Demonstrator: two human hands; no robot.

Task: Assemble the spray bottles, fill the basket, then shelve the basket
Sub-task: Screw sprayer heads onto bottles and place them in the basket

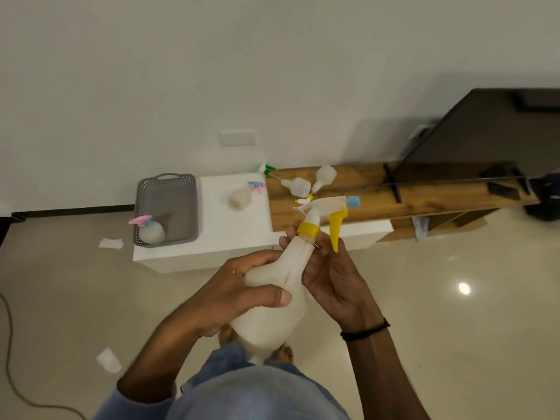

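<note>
I hold a translucent white spray bottle (274, 301) in front of me, tilted away. My left hand (239, 294) wraps its body. My right hand (327, 268) grips the neck at the yellow collar of the spray head (325, 218), which has a yellow trigger and a blue nozzle. A grey basket (169, 189) stands on the white table (218, 237), with one pink-and-blue-topped bottle (151, 230) inside it. Another assembled bottle (242, 197) lies on the white table. Two headless bottles (298, 186) (325, 176) lie on the wooden shelf top (348, 189).
A green-tipped spray head (266, 168) and a small yellow-tipped spray head (303, 201) lie near the loose bottles. A dark TV screen (491, 131) stands on the wooden unit at the right. Paper scraps (110, 243) and a cable (9, 344) lie on the tiled floor.
</note>
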